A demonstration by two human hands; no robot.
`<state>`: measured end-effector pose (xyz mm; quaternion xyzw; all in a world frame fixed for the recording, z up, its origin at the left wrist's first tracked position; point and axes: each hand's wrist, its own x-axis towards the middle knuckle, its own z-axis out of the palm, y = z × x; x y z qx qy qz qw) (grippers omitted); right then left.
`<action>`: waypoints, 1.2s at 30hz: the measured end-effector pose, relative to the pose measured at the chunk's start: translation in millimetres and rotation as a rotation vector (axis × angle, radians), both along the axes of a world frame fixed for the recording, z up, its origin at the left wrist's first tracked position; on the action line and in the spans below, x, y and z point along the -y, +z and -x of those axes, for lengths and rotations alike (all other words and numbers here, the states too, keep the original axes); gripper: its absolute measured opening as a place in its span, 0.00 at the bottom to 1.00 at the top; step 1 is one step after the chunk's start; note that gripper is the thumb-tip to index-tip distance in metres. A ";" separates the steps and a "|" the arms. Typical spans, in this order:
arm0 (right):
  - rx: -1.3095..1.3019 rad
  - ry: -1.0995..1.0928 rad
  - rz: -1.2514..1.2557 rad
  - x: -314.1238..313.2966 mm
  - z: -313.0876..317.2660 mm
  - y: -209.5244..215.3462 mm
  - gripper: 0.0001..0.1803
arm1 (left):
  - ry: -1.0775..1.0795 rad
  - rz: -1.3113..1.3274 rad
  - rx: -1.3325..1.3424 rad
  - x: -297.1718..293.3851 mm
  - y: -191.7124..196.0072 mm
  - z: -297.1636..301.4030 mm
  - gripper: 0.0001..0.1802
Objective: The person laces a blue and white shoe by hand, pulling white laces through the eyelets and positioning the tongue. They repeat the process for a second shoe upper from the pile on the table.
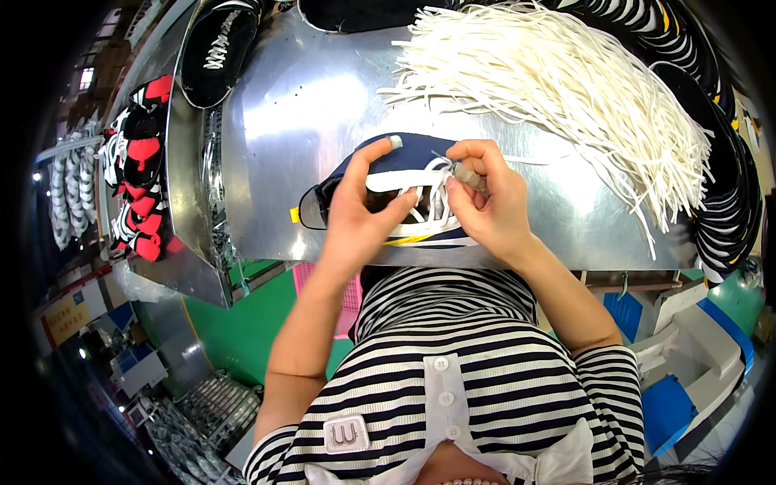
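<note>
Head camera looks straight down, and I see a navy shoe point(388, 174) lying on its side near the front edge of a shiny metal table point(307, 97), toe pointing to my left. My left hand point(356, 214) wraps over the middle of the shoe, thumb pressed on the white lace point(432, 194) across the tongue, the other fingers curled round the upper and gripping it. My right hand point(489, 202) sits just beside it on the lacing, thumb and forefinger pinched shut on the lace end (the tip itself is too small for me to make out). Behind the hands, a big heap of loose white laces point(566, 81) fans across the right of the table. A black shoe point(218, 48) with white lacing lies at the far left corner, and red-and-black shoes point(141, 170) are stacked along the left side, below the table's edge. Dark shoes point(727, 186) line the right rim.
</note>
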<state>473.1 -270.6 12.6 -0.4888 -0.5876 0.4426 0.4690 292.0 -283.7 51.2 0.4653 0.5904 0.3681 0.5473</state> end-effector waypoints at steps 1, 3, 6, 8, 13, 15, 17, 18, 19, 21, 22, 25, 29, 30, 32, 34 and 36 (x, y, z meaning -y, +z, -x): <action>-0.019 0.005 0.008 0.3 -2.6 1.2 0.14 | -0.054 0.109 0.118 -4.1 8.9 6.3 0.32; -0.071 -0.033 -0.080 0.9 -8.9 -1.5 0.13 | -0.158 0.155 0.191 -2.5 15.0 17.1 0.31; 0.071 0.085 -0.460 5.1 -11.3 -16.7 0.13 | -0.122 0.261 0.158 -5.7 19.6 15.6 0.30; 0.215 0.174 -0.607 4.9 -7.5 -18.3 0.20 | -0.134 0.255 0.084 -7.1 17.9 12.2 0.30; 0.401 0.174 -0.609 3.9 5.8 -8.7 0.21 | -0.176 0.186 0.020 -4.0 13.2 12.9 0.29; 0.391 0.162 -0.593 2.7 10.7 -6.8 0.19 | -0.084 0.186 0.117 -1.2 11.1 11.0 0.27; 0.247 0.155 -0.496 8.2 9.2 -1.7 0.18 | -0.042 0.184 0.175 0.0 9.2 10.6 0.25; 0.174 0.152 -0.449 13.7 9.0 1.4 0.18 | -0.047 0.181 0.184 -0.8 8.1 11.6 0.24; 0.059 0.197 -0.591 25.1 14.8 4.1 0.18 | -0.053 0.179 0.192 -2.2 7.4 11.9 0.24; -0.060 0.569 -0.560 47.0 17.8 36.9 0.18 | 0.029 0.156 0.221 -7.7 2.0 4.1 0.23; -0.050 0.517 -0.520 47.2 18.4 32.9 0.18 | 0.035 0.159 0.217 -6.9 -0.1 2.5 0.23; -0.010 0.322 -0.430 40.2 18.7 9.3 0.17 | 0.025 0.103 0.136 -6.3 -2.4 -1.7 0.23; 0.042 0.312 -0.316 35.2 10.0 9.9 0.19 | 0.011 0.043 0.080 -6.2 -4.5 0.2 0.24; 0.033 0.302 -0.280 34.4 9.2 11.1 0.19 | -0.043 0.012 0.010 -5.4 -3.3 2.8 0.24; 0.035 0.281 -0.221 32.6 4.3 14.3 0.21 | -0.143 -0.049 -0.132 1.2 0.3 12.5 0.23; 0.026 0.282 -0.182 31.4 -2.2 11.3 0.19 | -0.186 -0.083 -0.117 14.2 16.2 14.4 0.25; 0.047 0.335 -0.182 35.5 1.1 9.3 0.17 | -0.252 -0.169 -0.221 29.6 24.4 19.1 0.26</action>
